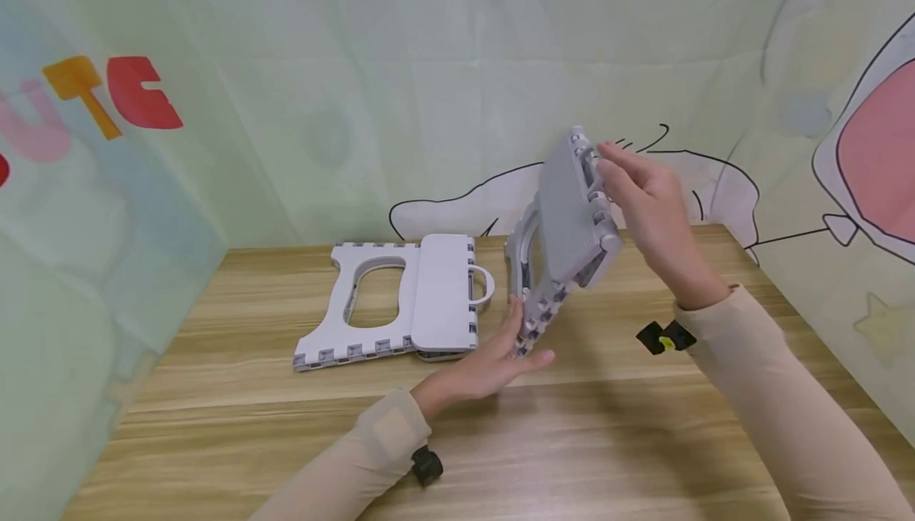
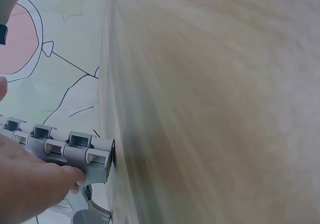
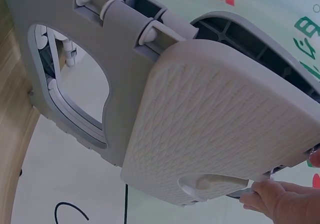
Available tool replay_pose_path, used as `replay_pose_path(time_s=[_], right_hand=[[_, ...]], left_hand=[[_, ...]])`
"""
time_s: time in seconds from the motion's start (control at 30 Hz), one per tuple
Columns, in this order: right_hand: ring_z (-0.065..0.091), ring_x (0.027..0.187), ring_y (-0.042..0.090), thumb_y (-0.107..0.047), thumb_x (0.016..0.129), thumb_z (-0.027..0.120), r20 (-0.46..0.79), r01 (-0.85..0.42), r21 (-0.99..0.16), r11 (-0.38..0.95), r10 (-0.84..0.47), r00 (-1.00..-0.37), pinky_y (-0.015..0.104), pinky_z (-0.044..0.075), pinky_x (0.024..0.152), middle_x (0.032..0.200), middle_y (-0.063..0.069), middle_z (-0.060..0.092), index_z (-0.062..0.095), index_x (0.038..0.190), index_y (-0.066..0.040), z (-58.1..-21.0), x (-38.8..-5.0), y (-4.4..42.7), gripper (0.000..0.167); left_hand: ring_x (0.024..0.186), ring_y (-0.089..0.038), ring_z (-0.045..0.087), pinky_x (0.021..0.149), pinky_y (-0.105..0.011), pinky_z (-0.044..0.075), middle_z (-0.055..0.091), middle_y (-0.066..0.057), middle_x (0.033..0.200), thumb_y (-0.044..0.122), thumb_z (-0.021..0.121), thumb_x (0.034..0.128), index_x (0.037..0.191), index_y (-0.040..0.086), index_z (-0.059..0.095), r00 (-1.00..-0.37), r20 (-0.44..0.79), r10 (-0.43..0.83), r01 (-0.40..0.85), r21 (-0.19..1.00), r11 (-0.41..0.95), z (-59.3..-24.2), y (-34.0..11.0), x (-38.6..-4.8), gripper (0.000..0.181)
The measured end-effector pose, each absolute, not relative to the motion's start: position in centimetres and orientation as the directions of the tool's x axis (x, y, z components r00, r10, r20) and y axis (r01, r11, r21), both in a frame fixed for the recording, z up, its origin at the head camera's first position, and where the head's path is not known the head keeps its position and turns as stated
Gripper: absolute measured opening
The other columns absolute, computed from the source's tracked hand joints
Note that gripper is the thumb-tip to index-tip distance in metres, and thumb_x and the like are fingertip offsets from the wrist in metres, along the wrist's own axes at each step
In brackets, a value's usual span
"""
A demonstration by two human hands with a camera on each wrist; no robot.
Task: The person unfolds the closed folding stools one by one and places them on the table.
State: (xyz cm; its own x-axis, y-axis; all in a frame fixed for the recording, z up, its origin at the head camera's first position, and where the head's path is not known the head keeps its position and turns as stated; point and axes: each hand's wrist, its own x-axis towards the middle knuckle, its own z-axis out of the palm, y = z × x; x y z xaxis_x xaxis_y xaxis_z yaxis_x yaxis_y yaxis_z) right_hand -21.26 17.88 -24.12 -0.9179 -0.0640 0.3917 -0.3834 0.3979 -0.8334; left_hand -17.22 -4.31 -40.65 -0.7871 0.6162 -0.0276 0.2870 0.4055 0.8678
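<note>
A grey folding step stool (image 1: 568, 215) is tilted up on the wooden table, its panels folded together and its lower end by the tabletop. My right hand (image 1: 654, 207) pinches its upper edge near the carry handle; the right wrist view shows the textured top panel (image 3: 215, 119) and those fingers at its edge. My left hand (image 1: 479, 370) touches the lower hinged edge with extended fingers, the thumb held out away from it. In the left wrist view this hand lies against the hinge segments (image 2: 75, 151). A white folding step stool (image 1: 446, 291) lies flat and folded to the left.
The wooden table (image 1: 286, 434) meets a pale green printed curtain (image 1: 300, 108) at its back and sides. The white stool's loop handle (image 1: 490, 284) points toward the grey stool, close beside it. Black straps with small mounts sit on both wrists.
</note>
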Motion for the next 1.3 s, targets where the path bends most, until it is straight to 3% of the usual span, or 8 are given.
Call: replay_pose_path(time_s=[0.3, 0.67, 1.3], right_hand=[[0.033, 0.144, 0.017, -0.034, 0.106, 0.048, 0.442, -0.448, -0.788, 0.422, -0.119, -0.889, 0.038, 0.029, 0.117, 0.155, 0.007, 0.038, 0.047, 0.147, -0.003, -23.7, -21.9, 16.3, 0.051], [0.042, 0.138, 0.023, -0.033, 0.105, 0.051, 0.462, -0.487, -0.747, 0.452, -0.173, -0.87, 0.039, 0.039, 0.109, 0.156, 0.011, 0.035, 0.046, 0.146, -0.001, -23.5, -22.5, 14.4, 0.052], [0.044, 0.136, 0.024, -0.037, 0.104, 0.052, 0.474, -0.538, -0.671, 0.511, -0.262, -0.84, 0.033, 0.043, 0.105, 0.158, 0.013, 0.029, 0.044, 0.149, -0.003, -23.4, -23.1, 11.7, 0.057]], left_hand=[[0.149, -0.023, -0.011, 0.121, -0.045, 0.003, -0.021, -0.012, 0.162, 0.06, 0.051, 0.0968, 0.156, 0.006, -0.016, -0.79, -0.05, 0.612, 0.227, 0.902, 0.368, -40.5, -4.7, -17.1, 0.105], [0.149, -0.025, -0.009, 0.12, -0.045, 0.002, -0.019, -0.017, 0.162, 0.054, 0.052, 0.099, 0.154, 0.004, -0.021, -0.79, -0.041, 0.611, 0.208, 0.921, 0.329, -40.7, -4.9, -17.3, 0.104], [0.15, -0.027, -0.002, 0.121, -0.046, 0.007, -0.021, -0.017, 0.162, 0.032, 0.052, 0.1036, 0.153, 0.0, -0.022, -0.785, -0.012, 0.62, 0.161, 0.962, 0.222, -41.3, -5.3, -17.5, 0.095]])
